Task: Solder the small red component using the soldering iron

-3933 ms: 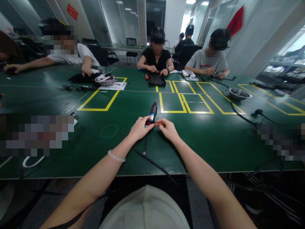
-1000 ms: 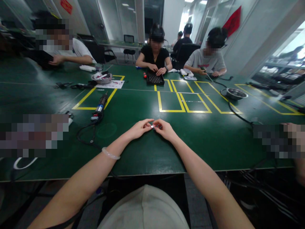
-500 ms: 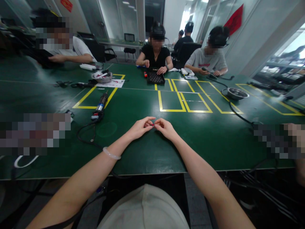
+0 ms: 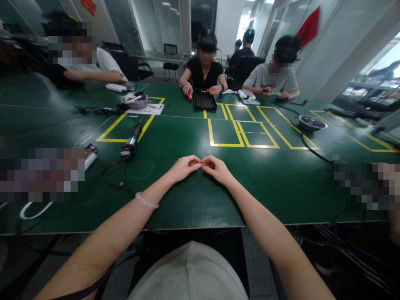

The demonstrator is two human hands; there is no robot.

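Observation:
My left hand point(image 4: 185, 167) and my right hand point(image 4: 216, 168) meet fingertip to fingertip above the green table point(image 4: 200, 200). A small red piece point(image 4: 204, 164) shows at the fingers of my right hand, which are pinched around it. It is too small and too covered to tell its kind. The fingers of my left hand are closed in a pinch against the right fingertips, and whatever they hold is hidden. A pale bangle point(image 4: 146, 201) is on my left wrist.
An electric screwdriver point(image 4: 133, 135) with a black cable lies ahead on the left. Yellow tape point(image 4: 226, 145) marks boxes ahead. A round metal bowl point(image 4: 312, 123) stands at right. Across the table, a co-worker point(image 4: 204, 75) has hands at a black tray point(image 4: 204, 101); other people sit around.
My fingers have shifted slightly around the small red piece, which now shows more toward the right hand. Across the table, the co-worker's hand has moved to a red object beside the black tray.

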